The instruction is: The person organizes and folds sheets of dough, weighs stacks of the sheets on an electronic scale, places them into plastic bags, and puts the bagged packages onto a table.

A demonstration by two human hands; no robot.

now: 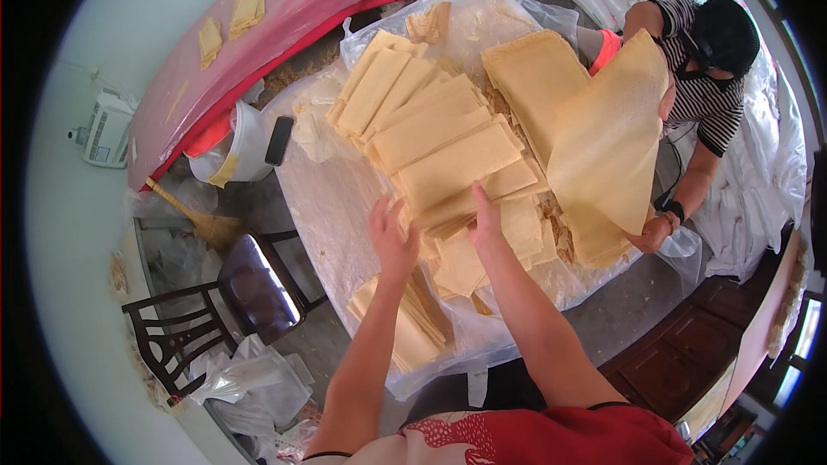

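Observation:
A messy pile of folded, thin yellow sheets (458,159) that look like bean curd skin lies in front of me. My left hand (393,237) is at the pile's near left edge, its fingers apart and slightly blurred. At the near edge, my right hand (488,222) has its thumb up against folded sheets, with its other fingers partly hidden below. More folded sheets (398,327) lie in a bundle by my left forearm. On the right, large flat sheets (538,77) are stacked, and a co-worker's hands hold one big sheet (612,133) lifted and bent.
Clear plastic (314,207) covers the table. A dark phone (279,140) rests at its left edge, near a white bucket (245,151). A chair (258,284) and a broom (211,226) are left. The co-worker (711,77) is at the right, before white sacks (758,198).

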